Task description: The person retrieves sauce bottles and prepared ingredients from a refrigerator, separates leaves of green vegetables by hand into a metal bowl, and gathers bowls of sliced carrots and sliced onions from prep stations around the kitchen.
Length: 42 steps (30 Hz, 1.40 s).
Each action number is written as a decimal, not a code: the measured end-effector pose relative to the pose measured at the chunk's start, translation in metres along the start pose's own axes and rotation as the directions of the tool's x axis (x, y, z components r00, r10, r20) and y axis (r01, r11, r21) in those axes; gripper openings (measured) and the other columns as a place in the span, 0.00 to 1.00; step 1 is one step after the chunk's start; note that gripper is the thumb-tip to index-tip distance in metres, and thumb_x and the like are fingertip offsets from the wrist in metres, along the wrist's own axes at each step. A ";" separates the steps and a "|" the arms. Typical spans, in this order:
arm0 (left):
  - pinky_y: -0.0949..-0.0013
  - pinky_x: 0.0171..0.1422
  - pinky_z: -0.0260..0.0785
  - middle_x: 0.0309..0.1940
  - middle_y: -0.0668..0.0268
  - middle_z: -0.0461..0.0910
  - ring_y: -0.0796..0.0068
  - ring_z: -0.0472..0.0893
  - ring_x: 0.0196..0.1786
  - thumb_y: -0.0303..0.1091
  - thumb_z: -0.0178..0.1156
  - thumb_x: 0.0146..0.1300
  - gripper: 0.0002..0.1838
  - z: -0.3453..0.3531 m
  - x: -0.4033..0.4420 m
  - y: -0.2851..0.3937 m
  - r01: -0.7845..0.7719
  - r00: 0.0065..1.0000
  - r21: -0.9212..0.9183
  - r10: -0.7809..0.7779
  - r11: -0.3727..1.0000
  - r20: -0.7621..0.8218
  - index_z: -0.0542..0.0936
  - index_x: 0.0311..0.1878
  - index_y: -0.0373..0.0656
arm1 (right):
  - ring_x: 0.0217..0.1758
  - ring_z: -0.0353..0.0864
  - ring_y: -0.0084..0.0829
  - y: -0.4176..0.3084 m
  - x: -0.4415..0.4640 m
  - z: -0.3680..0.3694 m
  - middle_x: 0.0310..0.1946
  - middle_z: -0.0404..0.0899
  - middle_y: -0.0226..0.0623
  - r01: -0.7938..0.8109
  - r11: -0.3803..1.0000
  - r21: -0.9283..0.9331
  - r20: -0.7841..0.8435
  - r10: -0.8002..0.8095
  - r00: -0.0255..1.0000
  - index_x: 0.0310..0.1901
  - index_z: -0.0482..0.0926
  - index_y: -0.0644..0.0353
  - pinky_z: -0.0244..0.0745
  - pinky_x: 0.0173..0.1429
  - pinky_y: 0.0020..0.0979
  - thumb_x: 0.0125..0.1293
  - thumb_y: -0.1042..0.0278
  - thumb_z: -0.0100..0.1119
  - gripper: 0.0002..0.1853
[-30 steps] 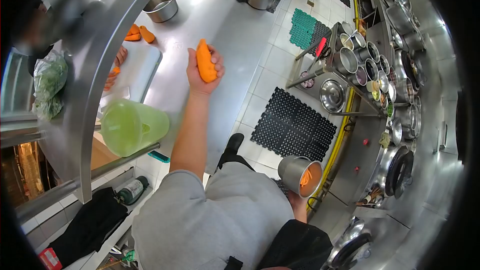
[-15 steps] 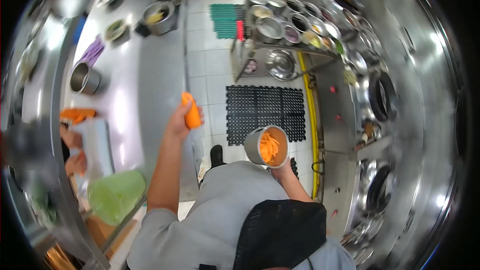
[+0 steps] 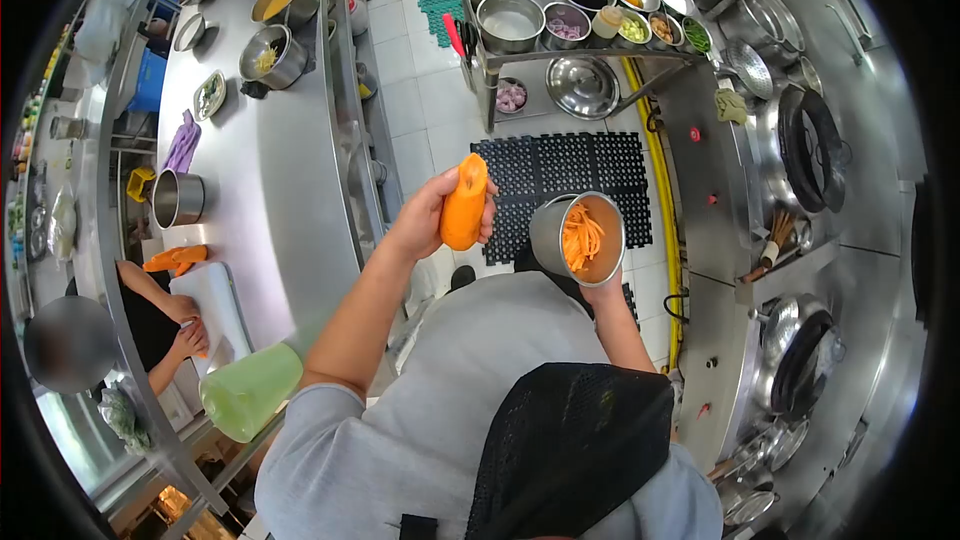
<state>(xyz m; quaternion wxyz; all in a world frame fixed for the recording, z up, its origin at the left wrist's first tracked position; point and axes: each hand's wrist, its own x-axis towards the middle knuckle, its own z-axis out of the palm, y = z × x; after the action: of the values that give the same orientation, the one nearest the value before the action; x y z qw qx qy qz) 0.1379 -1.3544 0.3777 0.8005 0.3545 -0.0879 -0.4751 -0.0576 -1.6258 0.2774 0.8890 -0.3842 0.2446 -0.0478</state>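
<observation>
A thick peeled carrot stands nearly upright in my left hand, whose fingers wrap round it from the side. Orange carrot strips lie inside a deep metal pot. My right hand grips this pot from below, and it tilts so that its mouth faces me. Most of the right fingers are hidden behind the pot. Carrot and pot are apart, both held in front of my body above the floor.
On my left runs a steel counter with a metal pot, a purple cloth and a green bucket. A co-worker's hands rest by a white cutting board. Ahead stands a rack of ingredient bowls; stoves line the right.
My left hand has moved right with the carrot, from the counter's edge to over the floor. The pot in my right hand is slightly higher and further right. My view has shifted.
</observation>
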 end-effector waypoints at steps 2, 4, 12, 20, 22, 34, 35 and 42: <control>0.56 0.48 0.82 0.37 0.56 0.83 0.60 0.86 0.39 0.56 0.53 0.80 0.26 0.008 0.027 -0.002 -0.045 0.998 0.072 0.048 0.996 -0.036 0.77 0.56 0.38 | 0.80 0.75 0.40 -0.024 0.030 -0.009 0.79 0.72 0.41 -0.046 0.999 0.014 -0.046 0.047 0.998 0.82 0.66 0.58 0.73 0.84 0.46 0.89 0.52 0.44 0.29; 0.56 0.47 0.82 0.35 0.56 0.83 0.59 0.86 0.38 0.54 0.55 0.79 0.24 0.019 0.054 -0.010 -0.081 0.994 0.129 0.090 0.988 -0.068 0.78 0.54 0.38 | 0.81 0.74 0.41 -0.040 0.062 -0.032 0.80 0.72 0.42 -0.044 0.999 -0.029 -0.029 0.043 0.999 0.83 0.65 0.58 0.73 0.84 0.46 0.89 0.53 0.44 0.29; 0.60 0.45 0.81 0.33 0.57 0.83 0.64 0.85 0.36 0.50 0.64 0.66 0.23 0.059 0.128 -0.003 -0.247 0.927 0.194 0.290 0.949 -0.239 0.79 0.50 0.38 | 0.77 0.77 0.37 -0.137 0.167 -0.055 0.76 0.74 0.43 -0.045 0.965 -0.258 0.186 0.096 0.978 0.80 0.67 0.62 0.77 0.79 0.39 0.88 0.63 0.47 0.25; 0.62 0.47 0.80 0.35 0.59 0.84 0.67 0.86 0.38 0.46 0.68 0.62 0.23 0.046 0.174 0.037 -0.267 0.903 0.410 0.375 0.872 -0.209 0.80 0.51 0.37 | 0.80 0.75 0.41 -0.162 0.249 -0.032 0.79 0.72 0.43 -0.146 0.978 -0.146 0.165 0.170 0.972 0.82 0.65 0.61 0.71 0.84 0.45 0.89 0.55 0.43 0.29; 0.62 0.49 0.80 0.38 0.61 0.85 0.67 0.86 0.40 0.43 0.70 0.63 0.21 0.033 0.192 0.049 -0.279 0.888 0.409 0.395 0.869 -0.235 0.79 0.53 0.39 | 0.79 0.76 0.40 -0.166 0.266 -0.017 0.79 0.73 0.44 -0.157 0.982 -0.106 0.174 0.173 0.969 0.82 0.65 0.62 0.72 0.83 0.44 0.89 0.56 0.44 0.28; 0.57 0.58 0.81 0.53 0.61 0.83 0.66 0.85 0.54 0.42 0.66 0.75 0.26 -0.014 0.264 0.080 -0.159 0.867 0.133 0.203 0.978 -0.455 0.74 0.69 0.41 | 0.75 0.79 0.34 -0.196 0.341 0.070 0.73 0.79 0.42 -0.131 0.934 -0.332 0.161 0.193 0.968 0.78 0.71 0.65 0.75 0.77 0.36 0.88 0.55 0.49 0.28; 0.57 0.62 0.80 0.58 0.61 0.81 0.67 0.83 0.59 0.45 0.66 0.76 0.28 -0.006 0.269 0.082 -0.181 0.842 0.153 0.233 0.972 -0.487 0.72 0.72 0.40 | 0.73 0.80 0.32 -0.204 0.346 0.085 0.71 0.80 0.41 -0.089 0.928 -0.363 0.193 0.168 0.967 0.78 0.72 0.64 0.76 0.76 0.35 0.87 0.56 0.49 0.27; 0.61 0.71 0.75 0.63 0.61 0.83 0.71 0.83 0.64 0.38 0.76 0.69 0.34 0.024 0.295 0.078 -0.137 0.672 0.345 0.343 0.928 -0.656 0.73 0.72 0.38 | 0.79 0.74 0.37 -0.208 0.408 0.086 0.75 0.77 0.47 0.089 0.804 -0.588 0.389 0.184 0.903 0.78 0.72 0.67 0.68 0.81 0.35 0.87 0.59 0.49 0.27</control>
<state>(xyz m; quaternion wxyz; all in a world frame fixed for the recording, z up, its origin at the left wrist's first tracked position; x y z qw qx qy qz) 0.3384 -1.5858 0.3885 0.7728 0.5987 0.1159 -0.1758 0.3612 -1.8261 0.3123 0.7564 -0.6367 0.0561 0.1392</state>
